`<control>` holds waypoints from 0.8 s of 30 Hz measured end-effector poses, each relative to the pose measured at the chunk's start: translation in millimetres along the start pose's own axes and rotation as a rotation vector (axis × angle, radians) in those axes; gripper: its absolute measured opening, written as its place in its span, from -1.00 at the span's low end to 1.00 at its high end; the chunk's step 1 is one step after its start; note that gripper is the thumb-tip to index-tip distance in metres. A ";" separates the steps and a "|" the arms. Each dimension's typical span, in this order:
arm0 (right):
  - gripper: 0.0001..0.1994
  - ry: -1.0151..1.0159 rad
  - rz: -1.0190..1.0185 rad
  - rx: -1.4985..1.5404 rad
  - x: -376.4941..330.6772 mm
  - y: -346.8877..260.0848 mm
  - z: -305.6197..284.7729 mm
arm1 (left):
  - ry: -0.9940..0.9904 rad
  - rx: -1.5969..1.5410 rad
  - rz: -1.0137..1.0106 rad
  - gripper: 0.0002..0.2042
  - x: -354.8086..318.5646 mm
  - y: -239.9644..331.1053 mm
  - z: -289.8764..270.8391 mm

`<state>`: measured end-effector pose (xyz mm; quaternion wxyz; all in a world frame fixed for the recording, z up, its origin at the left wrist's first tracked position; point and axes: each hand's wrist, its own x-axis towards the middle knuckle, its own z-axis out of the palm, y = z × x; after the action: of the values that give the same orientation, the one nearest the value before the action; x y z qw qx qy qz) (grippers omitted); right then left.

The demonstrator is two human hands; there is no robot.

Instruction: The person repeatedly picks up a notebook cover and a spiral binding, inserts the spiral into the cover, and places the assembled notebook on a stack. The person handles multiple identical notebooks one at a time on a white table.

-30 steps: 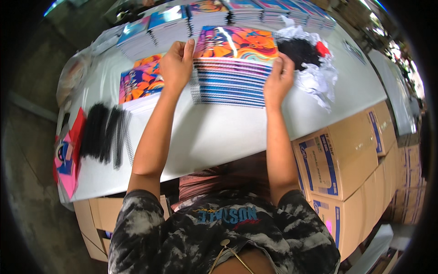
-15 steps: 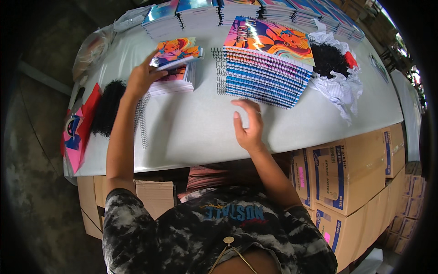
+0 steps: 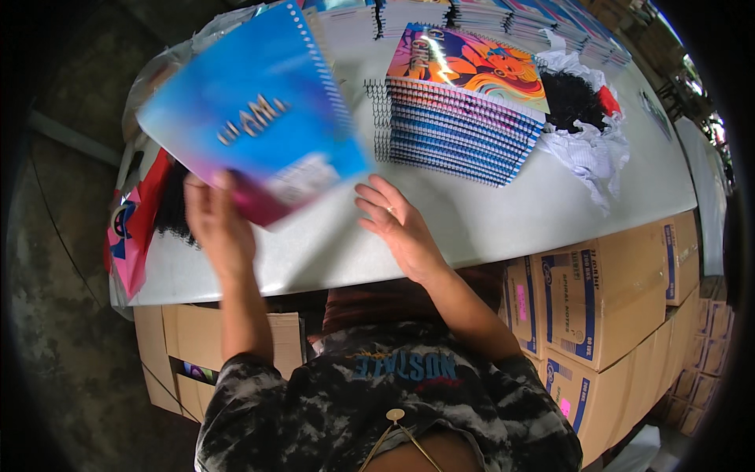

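Note:
My left hand [image 3: 222, 224] grips the lower edge of an unbound notebook [image 3: 252, 82] and holds it raised and tilted over the table's left side. Its blue and purple cover faces me, and a row of punched holes runs down its right edge. My right hand [image 3: 401, 228] hangs open beside the notebook's lower right corner, fingers apart, holding nothing. A tall stack of spiral-bound notebooks [image 3: 464, 130] stands to the right, topped by a colourful illustrated cover. Wire ends stick out on its left side. The raised notebook hides the small pile behind it.
Black spiral coils [image 3: 174, 208] lie at the left beside a red and pink wrapper [image 3: 130, 244]. Crumpled paper [image 3: 586, 161] holds more black coils [image 3: 570, 102] on the right. Several notebook piles [image 3: 480, 17] line the white table's [image 3: 629, 189] far edge. Cardboard boxes [image 3: 605, 307] stand below.
My left hand has lifted a notebook from the small left pile and brought it nearer, its blue cover now facing me. My right hand has shifted left toward it.

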<state>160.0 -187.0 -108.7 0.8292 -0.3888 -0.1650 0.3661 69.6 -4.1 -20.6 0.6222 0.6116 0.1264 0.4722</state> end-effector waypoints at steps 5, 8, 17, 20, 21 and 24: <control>-0.72 0.017 -0.468 -0.070 -0.7 -37.3 -9.0 | -0.059 -0.237 -0.286 -0.55 -66.2 -27.5 16.0; -0.82 0.015 -0.424 -0.393 -4.0 -55.4 -26.8 | -0.140 0.134 -0.154 -0.49 -41.9 -50.9 -1.6; -0.83 0.005 -0.166 -0.604 -5.5 -36.0 -56.5 | -0.390 0.039 -0.440 -0.72 -49.0 -81.6 2.5; -0.81 -0.059 -0.170 -0.749 -4.5 -41.9 -60.9 | -0.434 0.095 -0.499 -0.73 -56.6 -101.0 -4.4; -0.81 -0.105 -0.179 -0.818 -3.8 -47.9 -57.3 | -0.442 0.093 -0.488 -0.73 -57.4 -102.4 -6.0; -0.78 -0.145 -0.427 -0.538 5.7 -61.3 -33.0 | -0.507 0.266 -0.341 -0.71 -55.0 -107.4 -17.2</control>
<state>211.6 -226.5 -83.0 0.7410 -0.5230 -0.3917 0.1548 74.7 -13.0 -142.0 0.6184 0.7556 0.1288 0.1736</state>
